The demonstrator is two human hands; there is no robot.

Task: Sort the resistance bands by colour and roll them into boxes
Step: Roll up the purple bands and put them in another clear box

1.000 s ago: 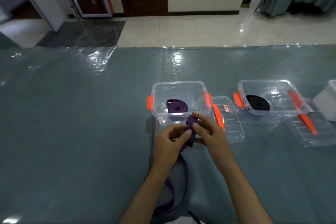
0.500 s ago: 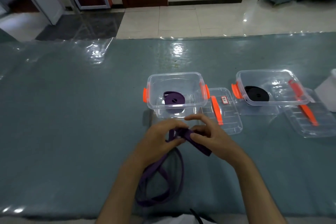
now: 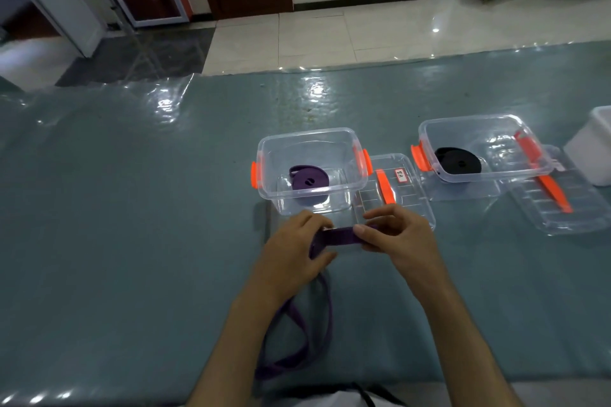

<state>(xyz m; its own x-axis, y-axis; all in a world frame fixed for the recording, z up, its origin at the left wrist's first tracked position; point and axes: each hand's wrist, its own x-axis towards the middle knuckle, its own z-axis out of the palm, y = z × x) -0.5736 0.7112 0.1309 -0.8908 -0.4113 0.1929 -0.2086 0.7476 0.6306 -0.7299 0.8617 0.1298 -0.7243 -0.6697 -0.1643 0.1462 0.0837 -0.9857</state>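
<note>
A loose purple resistance band (image 3: 339, 236) is stretched flat between my left hand (image 3: 294, 253) and my right hand (image 3: 396, 235), both pinching it just in front of the boxes. Its long loop trails back over the table toward me. Behind my hands stands a clear box with orange latches (image 3: 264, 155); a rolled purple band (image 3: 309, 180) lies inside. To the right a second clear box (image 3: 426, 132) holds a rolled black band (image 3: 458, 160).
Two clear lids with orange strips lie on the table, one lid (image 3: 410, 195) beside the purple box, the other lid (image 3: 562, 208) right of the black box. A white container (image 3: 591, 149) sits at the right edge. The teal table cover (image 3: 132, 225) ends at a tiled floor.
The band end, first held bunched and upright between my fingers, is now pulled out flat and horizontal between both hands. The view has tilted down a little.
</note>
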